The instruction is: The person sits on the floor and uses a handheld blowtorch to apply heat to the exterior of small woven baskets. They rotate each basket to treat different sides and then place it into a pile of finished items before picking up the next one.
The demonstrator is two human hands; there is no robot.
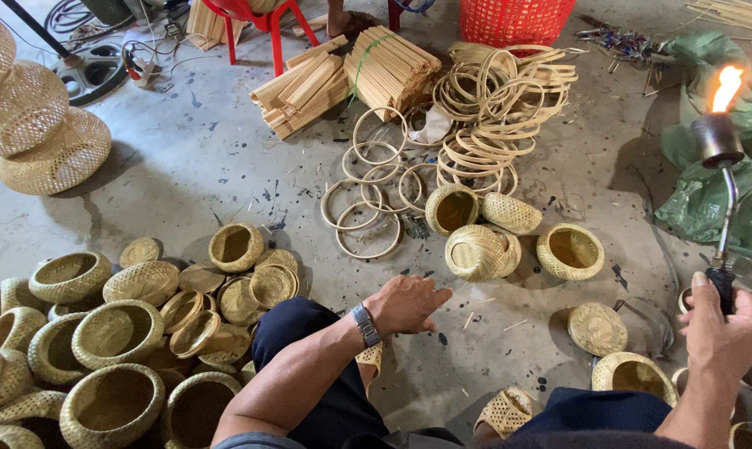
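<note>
Seated low on grey stained concrete floor [193, 158], knees in dark trousers at bottom edge. Left hand [407, 304], wristwatch on wrist, spread loose and palm-down, holding nothing, reaching toward small round woven bamboo basket [481, 252] lying tipped on its side just ahead. Right hand [729, 320] clenched round handle of metal gas torch [719, 145], lit, orange flame at top right. Flat woven bamboo lid [597, 328] on floor near right knee. Heap of open round woven bamboo baskets [114, 333] at left, near left knee. Two more baskets and a woven cap beside the tipped one. Farther out, loose thin bamboo rings [368, 195] scattered on floor, bigger stack of hoops behind. Bundles of cut bamboo strips [388, 66] beyond. Green plastic sheet [708, 199] at right. Red plastic basket [516, 18], red plastic stool legs [260, 25] at far edge. Large woven lampshade shapes [35, 125] far left.
</note>
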